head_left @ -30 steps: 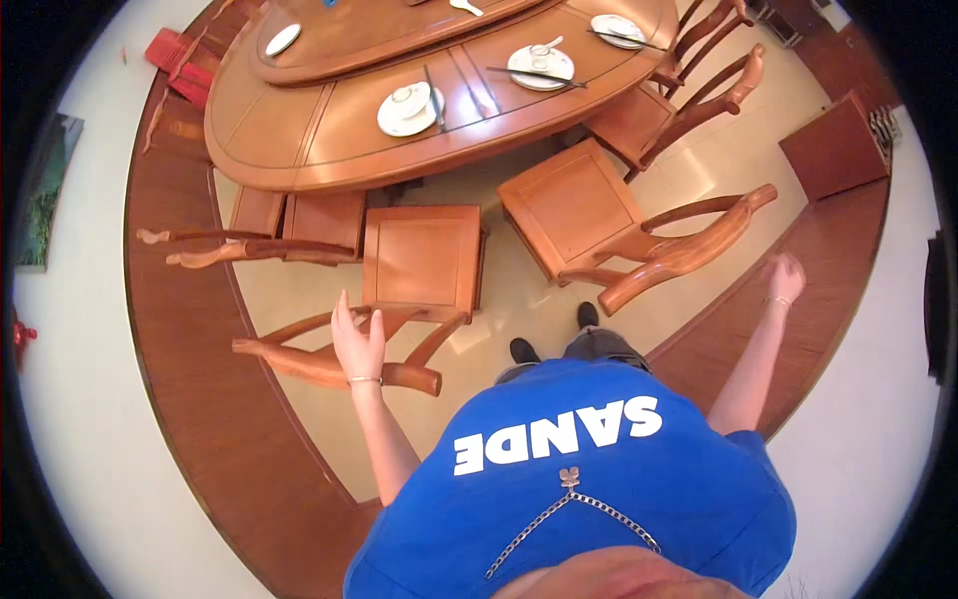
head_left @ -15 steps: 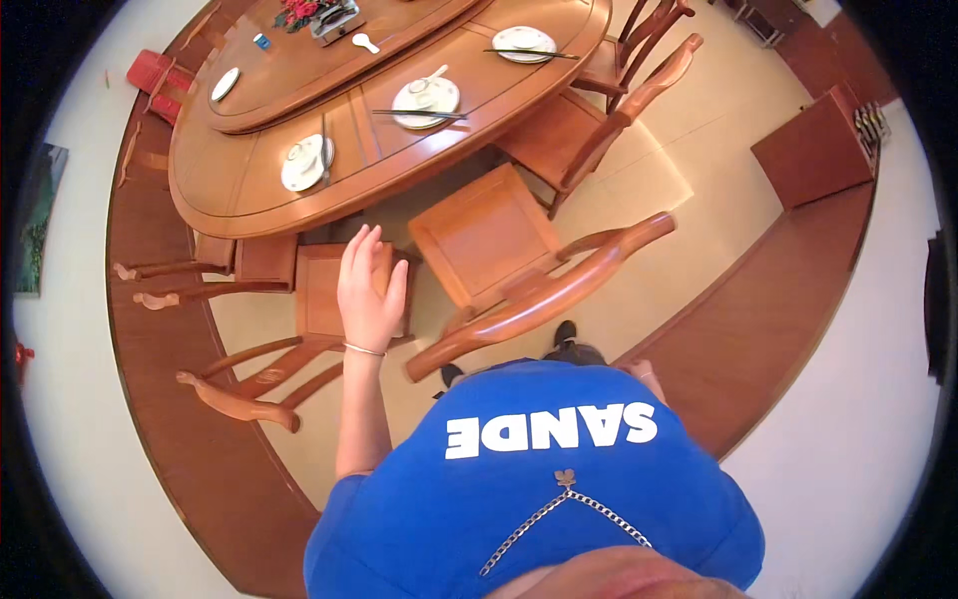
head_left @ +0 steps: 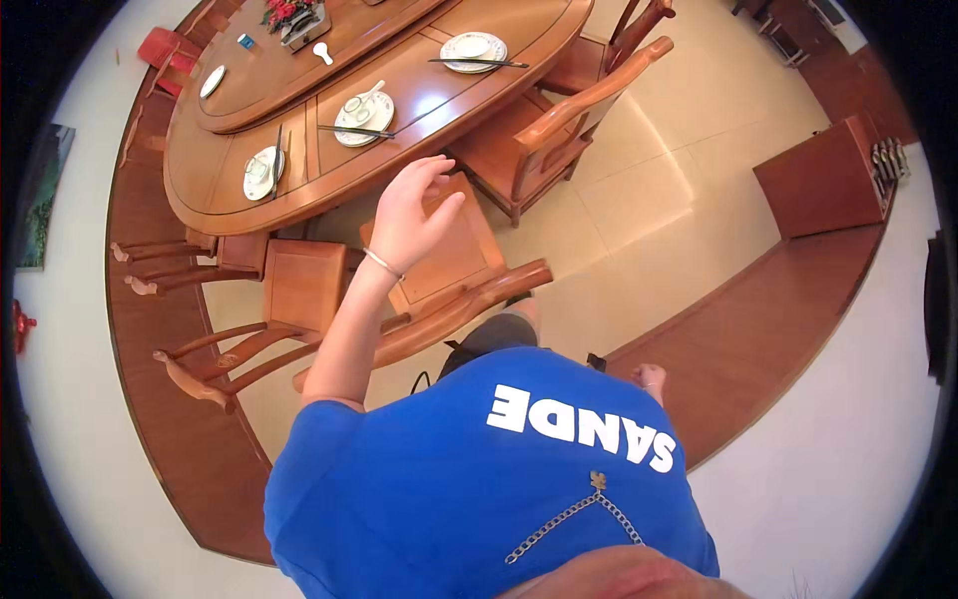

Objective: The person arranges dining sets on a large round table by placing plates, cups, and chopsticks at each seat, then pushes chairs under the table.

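**Brown wooden chair with a square panelled seat and a curved top rail (head_left: 462,262) stands below a raised hand**

The chair is beside the rounded, glossy brown wooden worktop (head_left: 225,190), between the worktop and the person in a short-sleeved blue T-shirt (head_left: 439,469). Its smooth seat shows a flat inset panel; the thick, rounded top rail crosses in front of the person's legs. The bare left hand (head_left: 411,218), a thin metal bangle (head_left: 382,263) at its wrist, is lifted over the seat in this view, its fingers loosely bent and the thumb spread apart from them, around nothing. The right hand (head_left: 651,379) is low by the shirt's side, partly hidden; whether its fingers are together or holding something cannot be told.

On the worktop, three white ceramic place settings (head_left: 364,118) of round plates and small dishes follow the edge, each with slim dark chopsticks (head_left: 276,163). A white spoon (head_left: 322,54) lies on the raised, curved wooden tier (head_left: 254,95), near red flowers (head_left: 287,12). Pale, shiny tiles (head_left: 619,205) reflect light across the floor.

Bold white block capitals (head_left: 579,424) run across the shirt's chest, upside down from this angle, above a flat-linked metal chain (head_left: 552,529) with a small dull pendant (head_left: 598,481).
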A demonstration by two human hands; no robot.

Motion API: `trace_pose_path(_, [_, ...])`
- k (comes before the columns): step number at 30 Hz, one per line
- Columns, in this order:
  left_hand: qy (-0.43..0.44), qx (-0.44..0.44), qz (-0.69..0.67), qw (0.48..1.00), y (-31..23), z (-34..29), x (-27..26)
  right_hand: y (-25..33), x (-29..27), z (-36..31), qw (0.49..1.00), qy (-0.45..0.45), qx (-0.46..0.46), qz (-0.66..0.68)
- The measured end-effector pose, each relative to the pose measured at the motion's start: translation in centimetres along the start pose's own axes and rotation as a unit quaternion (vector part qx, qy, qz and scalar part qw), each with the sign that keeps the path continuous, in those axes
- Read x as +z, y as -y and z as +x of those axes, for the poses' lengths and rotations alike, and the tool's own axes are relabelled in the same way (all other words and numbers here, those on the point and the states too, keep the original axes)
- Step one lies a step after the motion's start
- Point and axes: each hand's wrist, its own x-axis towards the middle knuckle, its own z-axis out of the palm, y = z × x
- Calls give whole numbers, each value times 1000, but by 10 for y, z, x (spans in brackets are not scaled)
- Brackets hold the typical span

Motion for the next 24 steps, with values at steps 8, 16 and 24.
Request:
trace_pose_path(8, [4,-9,-18,1000,14,91,73,44,-11,52,993,82,45,-70])
trace_pose_path(16, [13,6,-13,1000,9,215,142,175,-59,123,1000,23,13,-3])
trace_pose_path(24, [85,83,7,993,-32,298,203,279,-80,191,998,-18,-19,49])
